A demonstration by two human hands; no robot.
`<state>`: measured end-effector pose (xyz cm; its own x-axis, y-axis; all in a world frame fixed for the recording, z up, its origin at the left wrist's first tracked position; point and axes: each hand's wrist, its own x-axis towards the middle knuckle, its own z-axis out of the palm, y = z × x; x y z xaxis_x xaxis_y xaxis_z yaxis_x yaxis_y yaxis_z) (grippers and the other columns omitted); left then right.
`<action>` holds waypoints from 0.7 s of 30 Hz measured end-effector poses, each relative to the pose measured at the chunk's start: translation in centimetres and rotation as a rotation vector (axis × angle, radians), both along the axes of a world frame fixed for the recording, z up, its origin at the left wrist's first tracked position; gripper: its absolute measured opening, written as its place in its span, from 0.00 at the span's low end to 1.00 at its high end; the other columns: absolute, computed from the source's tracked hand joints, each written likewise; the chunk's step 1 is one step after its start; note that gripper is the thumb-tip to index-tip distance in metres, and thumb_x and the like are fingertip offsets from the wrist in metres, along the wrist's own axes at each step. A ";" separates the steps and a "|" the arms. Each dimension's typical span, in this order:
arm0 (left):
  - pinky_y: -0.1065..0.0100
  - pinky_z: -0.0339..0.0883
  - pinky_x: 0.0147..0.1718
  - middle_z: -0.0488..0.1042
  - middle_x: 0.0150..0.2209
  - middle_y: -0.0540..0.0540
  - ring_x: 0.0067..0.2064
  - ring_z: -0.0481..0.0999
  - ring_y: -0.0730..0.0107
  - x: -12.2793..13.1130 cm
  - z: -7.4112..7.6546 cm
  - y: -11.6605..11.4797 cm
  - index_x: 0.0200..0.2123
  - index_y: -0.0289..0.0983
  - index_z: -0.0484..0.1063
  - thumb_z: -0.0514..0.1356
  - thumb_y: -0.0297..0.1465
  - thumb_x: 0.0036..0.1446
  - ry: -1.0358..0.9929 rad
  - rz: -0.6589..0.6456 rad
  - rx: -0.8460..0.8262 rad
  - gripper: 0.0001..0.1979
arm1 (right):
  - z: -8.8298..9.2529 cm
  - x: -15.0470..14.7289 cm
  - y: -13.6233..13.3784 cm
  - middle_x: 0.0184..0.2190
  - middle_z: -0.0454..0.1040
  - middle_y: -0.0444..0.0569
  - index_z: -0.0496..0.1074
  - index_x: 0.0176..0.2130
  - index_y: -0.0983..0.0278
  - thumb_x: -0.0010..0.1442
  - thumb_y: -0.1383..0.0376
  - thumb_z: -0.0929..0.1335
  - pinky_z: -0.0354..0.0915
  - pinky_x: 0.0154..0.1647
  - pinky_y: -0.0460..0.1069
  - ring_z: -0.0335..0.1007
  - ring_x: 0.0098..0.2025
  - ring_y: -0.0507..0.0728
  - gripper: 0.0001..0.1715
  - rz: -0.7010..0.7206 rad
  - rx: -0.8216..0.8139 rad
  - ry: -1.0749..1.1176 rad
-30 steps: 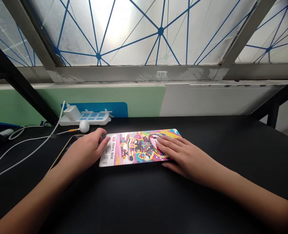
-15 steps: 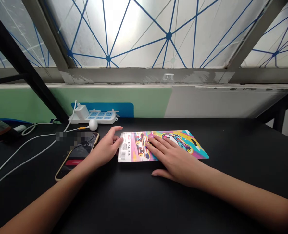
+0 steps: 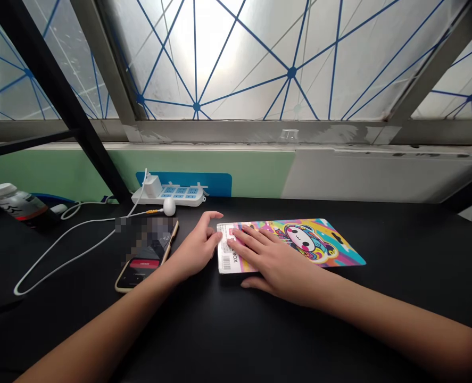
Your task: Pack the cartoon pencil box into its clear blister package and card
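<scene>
While the right hand lies palm down on the left part of the lid, fingers stretched out and close together, the left hand rests against the short left end of the pencil box, fingers loosely curled and thumb lifted. Neither of the hands is clamped on anything. They are just beside each other, both touching the box. The box lies flat on the black tabletop a little right of the middle, its cartoon lid facing up and its printed label end under the fingertips.

Judged from how it lies, the work on the box is at an early point: the lid is down, nothing from inside shows, and the box is neither lifted nor opened.

Just left of the left hand a phone lies face up with its screen lit. Behind it, against the wall, is a white power strip with a charger plugged in, and a small white round piece lies in front of it. A white cable loops across the left of the tabletop. At the far left a bottle lies on its side. The tabletop is dark and matte. Above the green and white wall strip runs a frosted window crossed with blue tape lines — bright daylight comes through — and a black strut slants down at the left.
</scene>
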<state>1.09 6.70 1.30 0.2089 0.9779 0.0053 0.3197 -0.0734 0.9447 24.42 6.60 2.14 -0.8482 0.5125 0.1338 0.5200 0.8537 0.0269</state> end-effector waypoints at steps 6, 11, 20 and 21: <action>0.73 0.57 0.24 0.65 0.26 0.57 0.24 0.63 0.74 0.5 0.1 -0.1 0.52 0.43 0.58 0.54 0.32 0.67 -0.030 0.016 -0.040 0.12 | -0.4 4.3 0.0 0.72 0.56 0.55 0.52 0.73 0.58 0.68 0.53 0.68 0.58 0.68 0.70 0.53 0.72 0.69 0.41 -0.033 -0.031 0.064; 0.73 0.56 0.24 0.66 0.27 0.56 0.25 0.65 0.74 0.5 -0.2 0.1 0.49 0.43 0.59 0.54 0.34 0.67 -0.060 0.014 -0.059 0.10 | -1.2 8.5 0.1 0.69 0.63 0.53 0.56 0.71 0.55 0.67 0.57 0.69 0.62 0.65 0.70 0.59 0.69 0.68 0.38 -0.098 0.054 0.145; 0.73 0.54 0.23 0.61 0.24 0.58 0.23 0.61 0.72 -2.1 1.5 1.3 0.50 0.42 0.62 0.54 0.32 0.63 0.240 0.145 0.108 0.12 | -1.9 16.1 -0.2 0.66 0.68 0.53 0.61 0.69 0.56 0.67 0.56 0.68 0.68 0.60 0.67 0.66 0.65 0.68 0.35 -0.202 0.140 0.132; 0.72 0.53 0.23 0.60 0.23 0.57 0.23 0.62 0.72 -2.7 1.9 1.3 0.50 0.42 0.63 0.53 0.32 0.63 0.330 0.174 0.147 0.12 | -2.1 16.6 -0.2 0.65 0.69 0.54 0.61 0.69 0.56 0.67 0.56 0.68 0.69 0.60 0.67 0.67 0.64 0.68 0.34 -0.216 0.150 0.126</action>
<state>-1.57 8.04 3.20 0.0543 0.9927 0.1077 0.6235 -0.1180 0.7729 41.05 6.42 0.05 -0.6931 0.6464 0.3190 0.6970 0.7139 0.0679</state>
